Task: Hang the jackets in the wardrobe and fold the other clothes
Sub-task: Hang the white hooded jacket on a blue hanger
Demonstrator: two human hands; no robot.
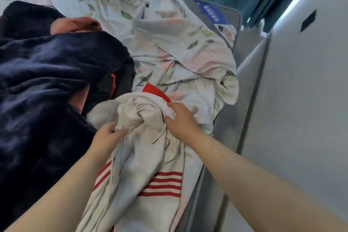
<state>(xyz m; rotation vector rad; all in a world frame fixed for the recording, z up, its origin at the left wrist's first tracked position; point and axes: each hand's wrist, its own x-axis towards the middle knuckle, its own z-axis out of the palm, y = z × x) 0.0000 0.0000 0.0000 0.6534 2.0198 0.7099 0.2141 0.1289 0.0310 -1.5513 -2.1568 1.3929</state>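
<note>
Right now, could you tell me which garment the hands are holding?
The white hoodie with red stripes: the left hand and right hand grip it; the navy fleece lies untouched.

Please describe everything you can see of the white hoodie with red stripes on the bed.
The hoodie is white and looks like soft cotton, with red stripes in bands across it. A white drawstring with a metal tip lies at the neck. The hoodie is crumpled on the floral sheet near the bed's edge, beside a navy fleece. The left hand pinches the bunched hood fabric, and the right hand grips it on the other side.
</note>
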